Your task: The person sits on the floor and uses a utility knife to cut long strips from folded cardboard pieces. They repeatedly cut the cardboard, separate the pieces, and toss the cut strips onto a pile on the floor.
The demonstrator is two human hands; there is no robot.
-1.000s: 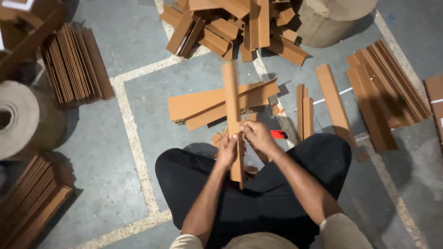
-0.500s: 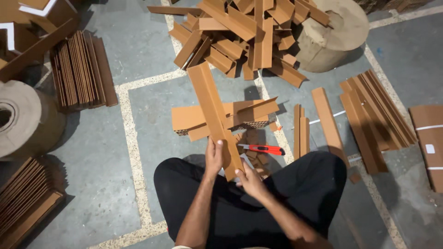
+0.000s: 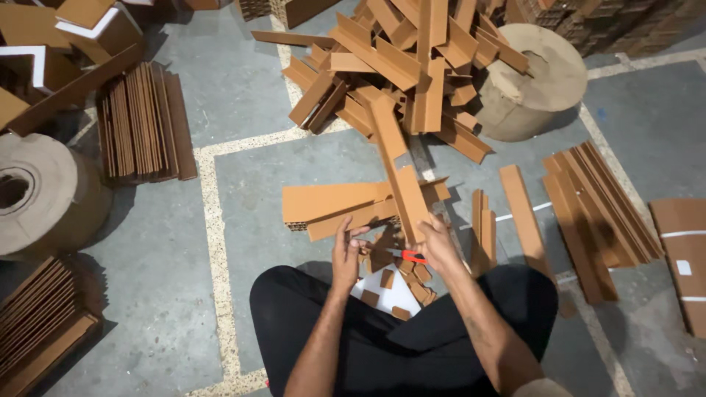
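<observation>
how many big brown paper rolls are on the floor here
2: one paper roll lies at the left edge beside a flat cardboard stack; the other roll sits top right behind the strip pile. Others may be hidden.

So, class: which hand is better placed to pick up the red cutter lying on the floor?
Probably the right hand: the red cutter lies just beside it, though that hand holds the long cardboard strip. The left hand is farther off.

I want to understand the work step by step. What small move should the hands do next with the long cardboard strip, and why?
Probably the left hand should close on the long cardboard strip near its lower end. Only the right hand grips it now, and it stands tilted away toward the cardboard pile. The left hand is open just beside it, and the red cutter lies under the hands.
</observation>
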